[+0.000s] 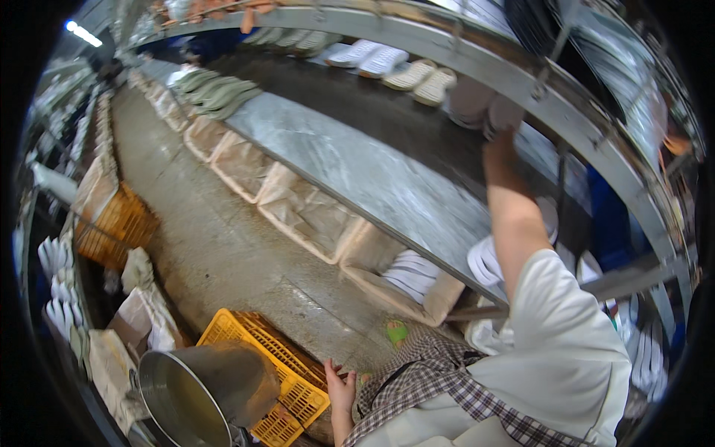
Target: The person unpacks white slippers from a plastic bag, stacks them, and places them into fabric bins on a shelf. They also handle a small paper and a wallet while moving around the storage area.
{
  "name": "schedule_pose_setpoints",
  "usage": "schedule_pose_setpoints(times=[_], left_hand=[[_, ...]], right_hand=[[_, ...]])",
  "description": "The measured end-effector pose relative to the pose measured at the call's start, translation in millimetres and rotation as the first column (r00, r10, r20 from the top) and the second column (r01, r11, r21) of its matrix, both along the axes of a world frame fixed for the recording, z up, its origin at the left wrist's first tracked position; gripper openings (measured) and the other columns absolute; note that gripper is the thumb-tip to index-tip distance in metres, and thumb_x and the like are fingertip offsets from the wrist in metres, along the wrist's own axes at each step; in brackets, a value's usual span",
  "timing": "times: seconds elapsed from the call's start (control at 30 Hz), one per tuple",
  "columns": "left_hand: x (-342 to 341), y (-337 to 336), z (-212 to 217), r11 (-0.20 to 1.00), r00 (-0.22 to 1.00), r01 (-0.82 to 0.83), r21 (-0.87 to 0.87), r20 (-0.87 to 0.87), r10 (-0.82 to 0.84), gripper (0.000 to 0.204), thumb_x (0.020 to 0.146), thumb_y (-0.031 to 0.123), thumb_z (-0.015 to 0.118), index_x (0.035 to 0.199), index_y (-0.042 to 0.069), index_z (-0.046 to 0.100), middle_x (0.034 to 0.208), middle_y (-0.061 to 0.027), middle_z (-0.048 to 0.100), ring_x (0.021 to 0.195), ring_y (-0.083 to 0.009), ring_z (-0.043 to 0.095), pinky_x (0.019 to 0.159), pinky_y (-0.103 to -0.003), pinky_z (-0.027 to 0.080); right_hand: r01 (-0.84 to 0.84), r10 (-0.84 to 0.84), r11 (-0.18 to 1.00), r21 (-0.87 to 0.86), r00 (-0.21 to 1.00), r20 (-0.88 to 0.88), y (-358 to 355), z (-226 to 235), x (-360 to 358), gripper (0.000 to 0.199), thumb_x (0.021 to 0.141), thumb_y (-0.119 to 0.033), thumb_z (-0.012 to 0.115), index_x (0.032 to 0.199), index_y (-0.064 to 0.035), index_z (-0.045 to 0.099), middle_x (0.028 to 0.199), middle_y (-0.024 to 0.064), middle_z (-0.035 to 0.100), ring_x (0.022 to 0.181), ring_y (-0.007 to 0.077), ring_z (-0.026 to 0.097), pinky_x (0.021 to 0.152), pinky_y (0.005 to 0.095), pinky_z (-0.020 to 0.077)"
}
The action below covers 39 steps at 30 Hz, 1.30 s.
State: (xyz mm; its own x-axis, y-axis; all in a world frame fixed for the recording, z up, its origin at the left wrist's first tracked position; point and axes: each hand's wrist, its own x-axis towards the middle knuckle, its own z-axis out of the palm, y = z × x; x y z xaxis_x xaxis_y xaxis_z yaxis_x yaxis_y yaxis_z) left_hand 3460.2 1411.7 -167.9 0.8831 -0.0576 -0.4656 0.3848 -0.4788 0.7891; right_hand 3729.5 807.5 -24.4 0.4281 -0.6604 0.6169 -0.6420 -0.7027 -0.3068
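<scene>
My right arm reaches across the bench to the dark conveyor belt [350,104]. At its far side my right hand [502,135] meets a pair of dull mauve shoe soles [469,104]. The hand is blurred and its fingers are hidden, so I cannot tell whether it grips them. Left of these on the belt lie cream soles [411,75], white soles [382,62] and grey-green ones [316,42]. My left hand [341,386] hangs low by my apron, beside a yellow plastic crate [302,402]. It is open and holds nothing.
A grey metal ledge [357,167] runs along the belt, with green soles [212,93] piled at its far end. Lined bins [298,205] stand below it; one holds white soles [413,274]. A large metal bucket [216,384] rests by the yellow crate. An orange crate [115,227] stands left.
</scene>
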Motion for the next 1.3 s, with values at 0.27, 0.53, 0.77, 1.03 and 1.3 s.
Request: schedule_pose_setpoints(times=[0.27, 0.53, 0.77, 1.03, 1.3], left_hand=[[0, -17, 13, 0.968, 0.991, 0.134, 0.210, -0.044, -0.128, 0.072, 0.079, 0.026, 0.066, 0.136, 0.007, 0.027, 0.117, -0.0229, 0.053, 0.093, -0.0319, 0.060, 0.079, -0.039, 0.048], [-10, 11, 13, 0.923, 0.953, 0.298, 0.245, -0.031, -0.300, 0.067, 0.079, 0.027, 0.064, 0.134, 0.007, 0.031, 0.122, -0.0246, 0.049, 0.112, -0.0374, 0.050, 0.091, -0.042, 0.043], [31, 32, 58, 0.867, 0.853, 0.429, 0.253, 0.202, -0.481, 0.060, 0.082, 0.027, 0.062, 0.131, 0.005, 0.036, 0.115, -0.0225, 0.052, 0.102, -0.0345, 0.055, 0.086, -0.040, 0.046], [97, -21, 168, 0.853, 0.682, 0.515, 0.082, 0.564, -0.466, 0.062, 0.083, 0.033, 0.061, 0.131, 0.002, 0.037, 0.129, -0.0200, 0.043, 0.115, -0.0327, 0.048, 0.094, -0.037, 0.041], [156, -145, 206, 0.830, 0.797, 0.451, -0.328, 0.566, -0.209, 0.091, 0.077, 0.035, 0.068, 0.139, -0.006, 0.015, 0.137, -0.0261, 0.032, 0.128, -0.0341, 0.034, 0.103, -0.038, 0.032]], right_hand=[[-0.748, -0.294, 0.171, 0.642, 0.583, 0.758, -157, -60, 32, 0.068, 0.076, -0.041, 0.064, 0.134, -0.0228, 0.035, 0.135, 0.0031, 0.037, 0.122, 0.0257, 0.036, 0.087, 0.0452, 0.0371], [-0.739, -0.513, 0.045, 0.672, 0.560, 0.650, -91, -18, 19, 0.040, 0.070, -0.026, 0.072, 0.105, -0.0182, 0.052, 0.106, -0.0029, 0.050, 0.094, 0.0133, 0.044, 0.065, 0.0292, 0.0367], [-0.657, -0.696, -0.136, 0.741, 0.596, 0.401, 119, 37, -12, 0.047, 0.067, -0.036, 0.069, 0.110, -0.0268, 0.052, 0.114, -0.0034, 0.048, 0.098, 0.0162, 0.041, 0.088, 0.0349, 0.0344], [-0.803, -0.494, -0.326, 0.499, 0.595, 0.634, 286, 32, -145, 0.044, 0.078, -0.016, 0.060, 0.119, -0.0072, 0.045, 0.119, 0.0107, 0.050, 0.105, 0.0243, 0.051, 0.084, 0.0392, 0.0442], [-0.691, -0.196, -0.544, 0.475, 0.655, 0.730, 334, 11, -237, 0.052, 0.078, -0.005, 0.054, 0.127, -0.0009, 0.037, 0.119, 0.0117, 0.051, 0.111, 0.0260, 0.051, 0.093, 0.0397, 0.0433]])
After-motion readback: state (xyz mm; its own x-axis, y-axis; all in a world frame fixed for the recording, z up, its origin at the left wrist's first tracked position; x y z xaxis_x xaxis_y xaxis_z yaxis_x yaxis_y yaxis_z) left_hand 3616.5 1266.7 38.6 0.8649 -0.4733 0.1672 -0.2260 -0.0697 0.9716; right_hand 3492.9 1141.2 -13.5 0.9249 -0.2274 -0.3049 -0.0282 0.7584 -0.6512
